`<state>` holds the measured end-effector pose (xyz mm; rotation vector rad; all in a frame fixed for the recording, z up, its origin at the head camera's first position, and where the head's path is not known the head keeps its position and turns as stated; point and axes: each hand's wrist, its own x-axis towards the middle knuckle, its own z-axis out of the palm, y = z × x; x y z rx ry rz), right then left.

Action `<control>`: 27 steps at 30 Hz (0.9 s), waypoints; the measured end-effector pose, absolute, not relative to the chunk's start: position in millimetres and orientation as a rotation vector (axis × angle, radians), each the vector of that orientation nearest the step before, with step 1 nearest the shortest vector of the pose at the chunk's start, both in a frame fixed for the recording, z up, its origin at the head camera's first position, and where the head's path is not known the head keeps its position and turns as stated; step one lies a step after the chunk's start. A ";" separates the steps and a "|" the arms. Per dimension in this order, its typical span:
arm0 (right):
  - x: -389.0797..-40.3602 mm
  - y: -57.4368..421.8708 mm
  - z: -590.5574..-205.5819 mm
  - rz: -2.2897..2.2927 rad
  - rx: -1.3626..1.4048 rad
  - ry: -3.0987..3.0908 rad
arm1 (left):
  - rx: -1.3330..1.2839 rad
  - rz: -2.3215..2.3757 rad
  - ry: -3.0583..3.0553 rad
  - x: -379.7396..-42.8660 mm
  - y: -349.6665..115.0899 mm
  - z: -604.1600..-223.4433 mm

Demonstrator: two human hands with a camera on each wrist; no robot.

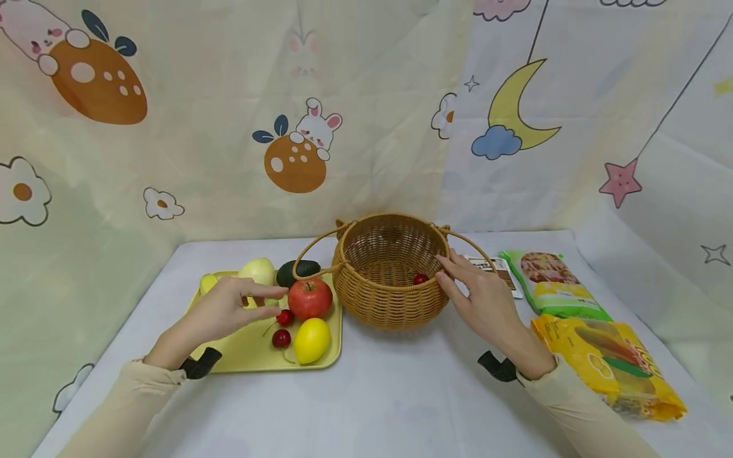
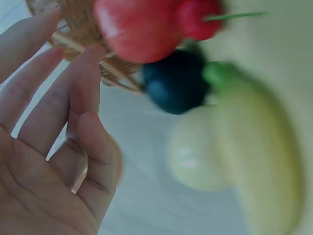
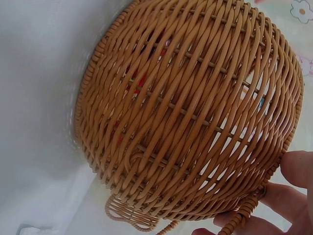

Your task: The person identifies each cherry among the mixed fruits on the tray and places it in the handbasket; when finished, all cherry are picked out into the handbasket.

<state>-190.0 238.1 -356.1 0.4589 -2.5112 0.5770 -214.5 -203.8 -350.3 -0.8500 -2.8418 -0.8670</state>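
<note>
My left hand point(image 1: 231, 308) hovers over the left side of the yellow tray point(image 1: 246, 359), thumb and fingers apart and nothing between them. Close to its fingertips lie a red pomegranate point(image 1: 310, 299) and two dark red cherries point(image 1: 281, 338). The tray also bears a lemon point(image 1: 312, 341), a dark green avocado point(image 1: 297, 273), a pale round fruit point(image 1: 258, 270) and a banana point(image 2: 259, 147), blurred in the left wrist view. My right hand point(image 1: 483, 302) holds the rim of the wicker basket point(image 1: 392, 308) beside its right handle. Inside the basket is a cherry point(image 1: 420, 278).
At the right lie a green food packet point(image 1: 555, 286) and a yellow mango packet point(image 1: 615, 366). A white card-like item point(image 1: 504, 277) is partly behind my right hand. One basket handle point(image 1: 315, 242) leans over the tray. A printed cloth point(image 1: 378, 159) hangs behind the table.
</note>
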 end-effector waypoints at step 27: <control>-189.8 238.0 -355.1 0.558 0.452 -2.540 | -0.717 -0.778 -2.935 -184.4 -214.1 -397.6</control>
